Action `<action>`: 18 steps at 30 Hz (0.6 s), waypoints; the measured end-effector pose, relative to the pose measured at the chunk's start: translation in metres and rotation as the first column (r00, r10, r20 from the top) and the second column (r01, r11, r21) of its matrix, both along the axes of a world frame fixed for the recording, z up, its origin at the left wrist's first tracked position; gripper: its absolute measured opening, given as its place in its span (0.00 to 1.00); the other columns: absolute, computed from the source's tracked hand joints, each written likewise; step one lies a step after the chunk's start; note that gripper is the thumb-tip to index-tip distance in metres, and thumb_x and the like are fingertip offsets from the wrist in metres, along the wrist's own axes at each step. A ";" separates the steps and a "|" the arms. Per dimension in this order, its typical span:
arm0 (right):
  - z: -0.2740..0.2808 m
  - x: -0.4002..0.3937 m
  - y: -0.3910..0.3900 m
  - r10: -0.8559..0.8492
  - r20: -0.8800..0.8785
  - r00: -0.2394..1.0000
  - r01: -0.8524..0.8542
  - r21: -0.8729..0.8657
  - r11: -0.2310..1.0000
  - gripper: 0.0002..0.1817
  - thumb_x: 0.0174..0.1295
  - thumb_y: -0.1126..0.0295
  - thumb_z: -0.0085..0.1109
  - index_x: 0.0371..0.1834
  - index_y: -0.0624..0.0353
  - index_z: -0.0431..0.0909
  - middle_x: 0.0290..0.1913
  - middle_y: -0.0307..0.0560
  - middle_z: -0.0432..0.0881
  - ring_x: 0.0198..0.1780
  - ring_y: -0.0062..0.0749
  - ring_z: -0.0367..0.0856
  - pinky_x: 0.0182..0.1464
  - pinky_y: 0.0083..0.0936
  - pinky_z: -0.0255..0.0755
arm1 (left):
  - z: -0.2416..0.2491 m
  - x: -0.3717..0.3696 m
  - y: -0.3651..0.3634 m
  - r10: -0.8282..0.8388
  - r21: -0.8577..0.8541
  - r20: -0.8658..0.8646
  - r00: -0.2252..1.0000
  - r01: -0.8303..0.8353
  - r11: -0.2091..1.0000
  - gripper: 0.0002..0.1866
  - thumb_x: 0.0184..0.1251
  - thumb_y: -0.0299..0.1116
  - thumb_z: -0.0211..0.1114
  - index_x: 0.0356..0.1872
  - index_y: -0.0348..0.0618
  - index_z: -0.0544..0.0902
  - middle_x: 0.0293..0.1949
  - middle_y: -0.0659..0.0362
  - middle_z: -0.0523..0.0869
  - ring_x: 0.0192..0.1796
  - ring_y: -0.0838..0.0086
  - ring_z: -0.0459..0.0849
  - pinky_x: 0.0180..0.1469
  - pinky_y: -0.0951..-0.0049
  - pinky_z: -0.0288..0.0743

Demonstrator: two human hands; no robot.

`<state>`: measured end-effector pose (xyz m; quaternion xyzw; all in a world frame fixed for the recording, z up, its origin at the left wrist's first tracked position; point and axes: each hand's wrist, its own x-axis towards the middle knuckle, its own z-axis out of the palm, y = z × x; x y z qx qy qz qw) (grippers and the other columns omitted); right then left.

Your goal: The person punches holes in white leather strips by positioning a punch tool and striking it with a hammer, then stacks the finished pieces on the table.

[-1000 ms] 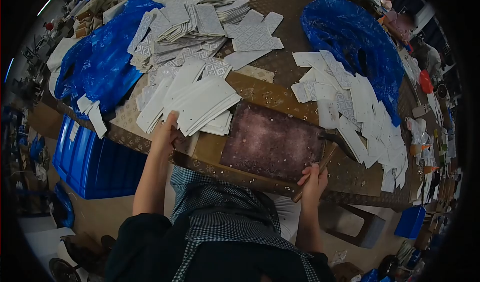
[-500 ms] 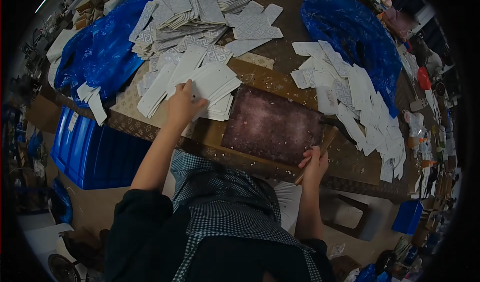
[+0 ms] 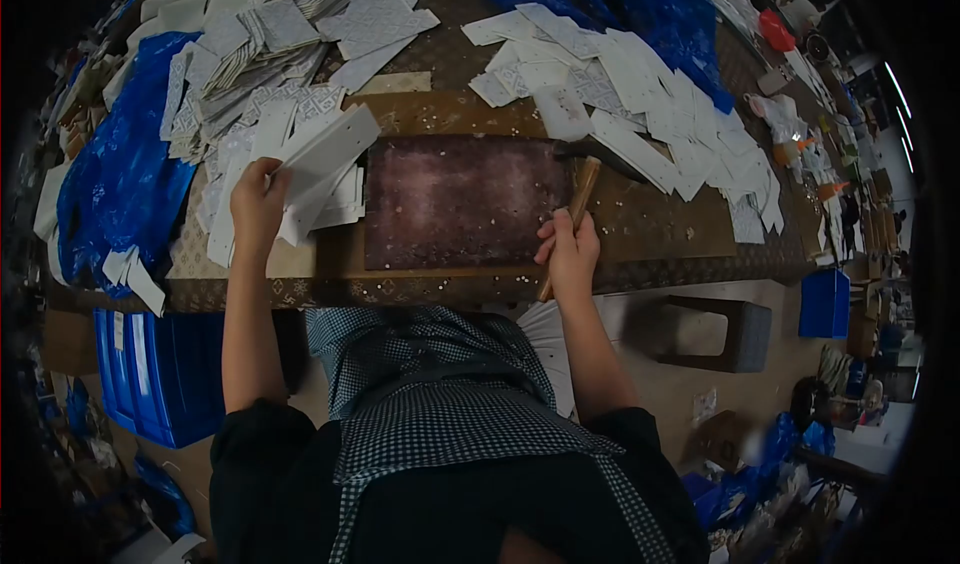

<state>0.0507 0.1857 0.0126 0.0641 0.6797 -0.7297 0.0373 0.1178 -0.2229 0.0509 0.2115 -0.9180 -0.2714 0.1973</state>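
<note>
My left hand is closed at its fingertips on the near end of several white cardboard strips, which tilt up from the pile. More white strips lie fanned under them. My right hand is wrapped round the wooden handle of a hammer. The hammer's dark curved head rests at the right edge of a dark reddish slab. Small pale bits are scattered over the slab and the brown board beneath it.
Grey-patterned strips are heaped at the back left. A loose pile of white strips spreads on the right, beside a translucent block. Blue plastic sheeting lies at the left. A blue bin stands below the table's left edge.
My left hand has gripped several white strips and raised them off the pile. The right hand still holds the hammer by the slab. The whole view has turned and shifted.
</note>
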 end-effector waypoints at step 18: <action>0.003 0.008 -0.001 0.007 -0.060 0.998 -0.007 0.004 1.000 0.11 0.73 0.64 0.53 0.40 0.61 0.69 0.24 0.42 0.78 0.16 0.23 0.73 0.20 0.24 0.68 | -0.048 -0.098 0.144 -0.435 -0.013 0.146 0.888 0.442 0.897 0.10 0.54 0.32 0.67 0.30 0.34 0.84 0.29 0.44 0.85 0.35 0.59 0.86 0.40 0.63 0.76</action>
